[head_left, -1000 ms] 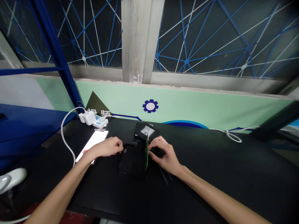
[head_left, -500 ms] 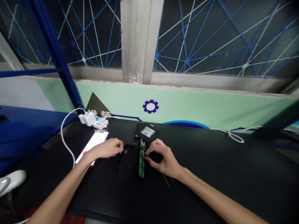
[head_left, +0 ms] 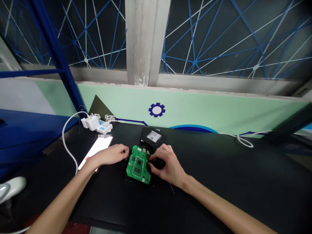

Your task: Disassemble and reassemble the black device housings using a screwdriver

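A green circuit board [head_left: 138,165] with several dark chips lies tilted nearly flat over a black plastic case [head_left: 129,179], which it mostly covers. My right hand [head_left: 168,164] pinches the board's right edge between thumb and fingers, beside its metal connectors. My left hand [head_left: 116,152] has its fingers curled closed at the upper left edge of the case, and its fingertips are partly hidden there. Its wrist passes over a lit phone [head_left: 98,148] on the table.
Behind the board lie flat black pieces, one a labelled drive [head_left: 154,136]. A white power strip [head_left: 104,127] with a plugged-in charger [head_left: 90,123] stands at the back left, its cable looping forward. A thin metal rod [head_left: 172,188] lies below my right hand.
My right hand has tipped the circuit board from standing on edge to lying over the case, so its chip-covered face now shows upward. My left hand has stayed in place.
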Tool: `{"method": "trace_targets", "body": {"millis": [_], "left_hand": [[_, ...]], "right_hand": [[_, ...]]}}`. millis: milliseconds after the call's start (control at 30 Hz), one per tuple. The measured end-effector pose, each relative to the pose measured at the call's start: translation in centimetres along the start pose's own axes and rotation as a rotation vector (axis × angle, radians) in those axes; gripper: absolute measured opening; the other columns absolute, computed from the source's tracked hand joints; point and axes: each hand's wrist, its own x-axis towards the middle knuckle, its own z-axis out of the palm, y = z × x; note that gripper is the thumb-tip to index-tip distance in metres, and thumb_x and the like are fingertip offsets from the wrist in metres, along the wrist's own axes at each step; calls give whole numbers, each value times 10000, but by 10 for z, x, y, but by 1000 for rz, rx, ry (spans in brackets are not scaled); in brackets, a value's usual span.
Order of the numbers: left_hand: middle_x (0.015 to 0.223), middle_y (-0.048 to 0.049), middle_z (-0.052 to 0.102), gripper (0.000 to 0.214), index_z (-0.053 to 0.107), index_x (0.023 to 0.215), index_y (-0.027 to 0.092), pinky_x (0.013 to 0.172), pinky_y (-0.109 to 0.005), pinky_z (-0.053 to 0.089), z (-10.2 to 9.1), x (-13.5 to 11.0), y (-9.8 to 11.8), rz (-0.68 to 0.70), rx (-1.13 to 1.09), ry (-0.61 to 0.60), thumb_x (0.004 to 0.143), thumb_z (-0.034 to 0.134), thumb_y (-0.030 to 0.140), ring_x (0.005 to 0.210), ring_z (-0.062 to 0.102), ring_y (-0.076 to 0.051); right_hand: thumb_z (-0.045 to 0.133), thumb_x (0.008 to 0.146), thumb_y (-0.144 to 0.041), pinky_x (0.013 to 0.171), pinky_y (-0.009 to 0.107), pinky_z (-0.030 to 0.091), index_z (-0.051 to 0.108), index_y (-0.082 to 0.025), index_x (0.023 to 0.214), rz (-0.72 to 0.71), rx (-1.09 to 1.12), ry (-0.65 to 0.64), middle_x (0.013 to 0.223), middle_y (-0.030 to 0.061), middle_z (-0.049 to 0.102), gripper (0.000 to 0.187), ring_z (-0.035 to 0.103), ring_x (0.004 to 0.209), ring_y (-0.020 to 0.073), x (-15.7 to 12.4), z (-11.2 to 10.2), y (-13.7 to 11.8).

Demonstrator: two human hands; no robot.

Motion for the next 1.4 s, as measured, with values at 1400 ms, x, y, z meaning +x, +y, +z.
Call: {"method": "trace_targets", "body": {"millis": [1400], "left_hand": [[651, 37, 457, 202, 472, 732, 216, 564, -261, 282, 1, -3, 8, -43, 62, 18, 885, 453, 346, 575, 419, -140]], "right_hand": [[667, 836, -263, 847, 452, 402, 648, -242, 1031, 166, -205, 236, 1097, 72, 683, 197, 571, 1009, 296, 7, -8, 24]]}}
